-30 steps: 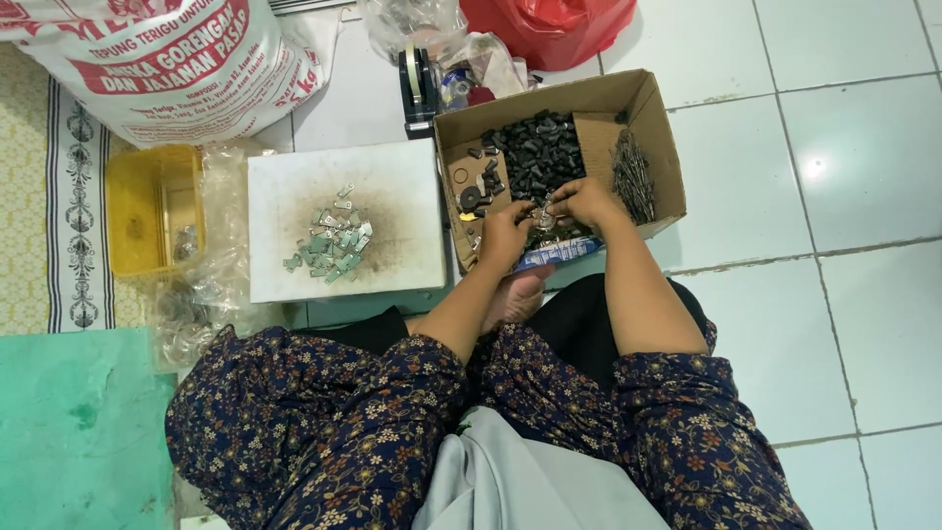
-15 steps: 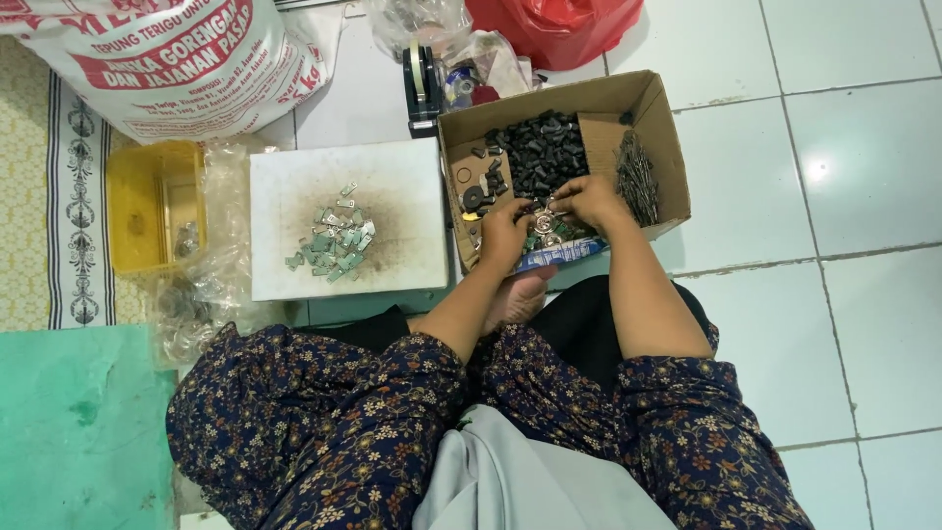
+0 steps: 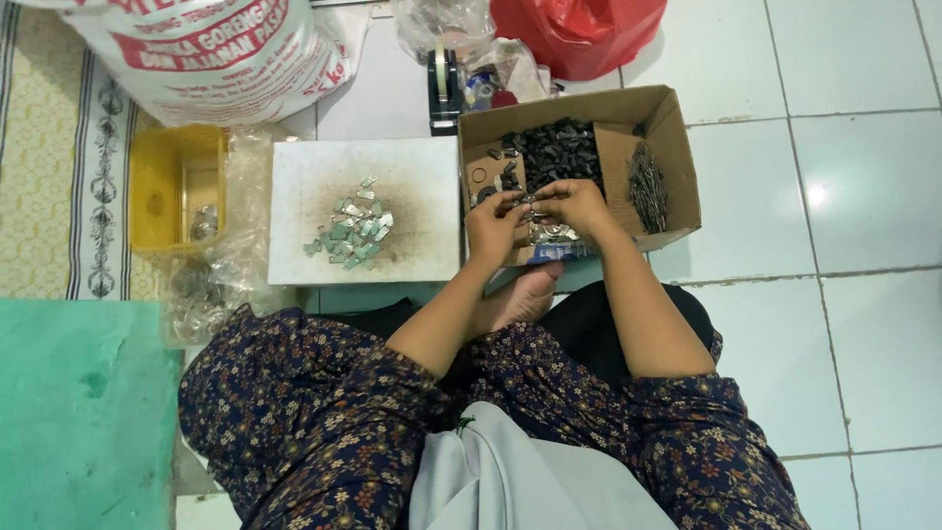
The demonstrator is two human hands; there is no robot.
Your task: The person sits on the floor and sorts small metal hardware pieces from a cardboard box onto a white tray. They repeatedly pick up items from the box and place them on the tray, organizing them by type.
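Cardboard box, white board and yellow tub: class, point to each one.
cardboard box [image 3: 679, 147], head view, on its right wall.
white board [image 3: 422, 186], head view, on a bare patch.
yellow tub [image 3: 147, 191], head view, on its left wall.

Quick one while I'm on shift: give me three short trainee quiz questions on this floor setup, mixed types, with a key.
1. True or false: both hands, left hand and right hand, are over the cardboard box.
2. Where does the heap of small silvery pieces lie? A) on the white board B) in the yellow tray C) on the green mat
3. Fill in: the black parts fill the box's ___ compartment, between two card dividers.

Key: 1 true; 2 A; 3 middle.
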